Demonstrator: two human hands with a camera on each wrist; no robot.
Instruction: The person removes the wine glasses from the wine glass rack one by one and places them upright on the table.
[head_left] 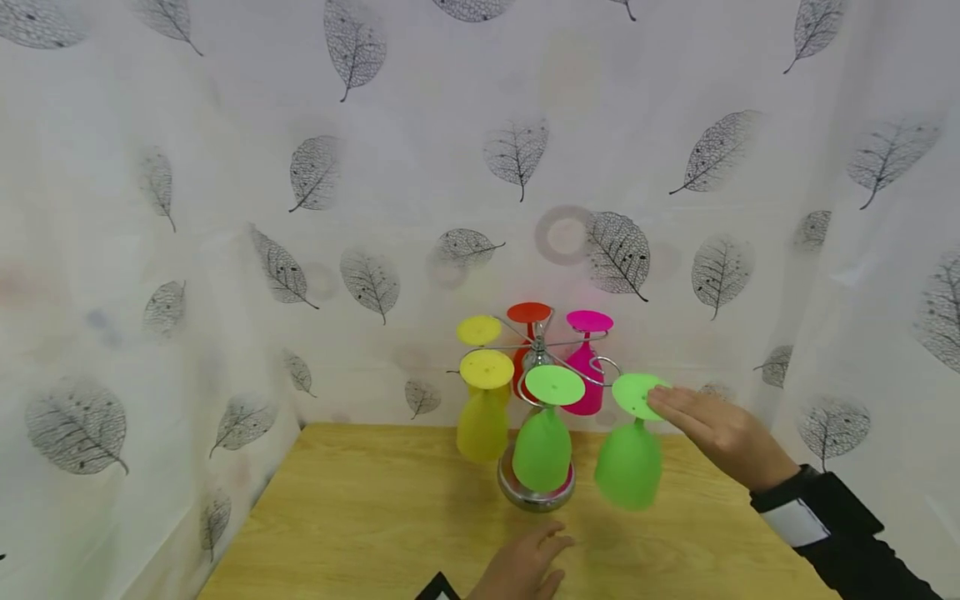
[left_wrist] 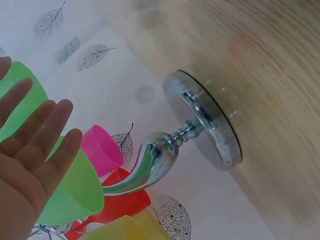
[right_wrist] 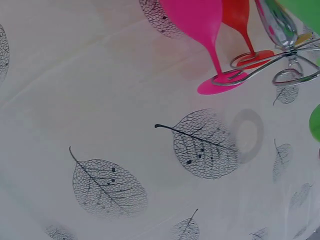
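Right hand (head_left: 723, 437) pinches rightmost green cup (head_left: 630, 465) by its base, beside metal rack (head_left: 536, 502); left hand (head_left: 521, 567) in front, fingers spread wide.

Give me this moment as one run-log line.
right hand: holds green glass by its foot | left hand: empty, near base | rack: other glasses hang upside down

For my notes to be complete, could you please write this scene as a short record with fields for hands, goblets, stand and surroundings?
Right hand: pinches the foot of the rightmost green goblet
Left hand: holds nothing, near the base of the metal stand
Other goblets: another green goblet, two yellow goblets, red goblet, pink goblet
Goblet position: all upside down
Surface: wood-grain table
Background: leaf-print sheet
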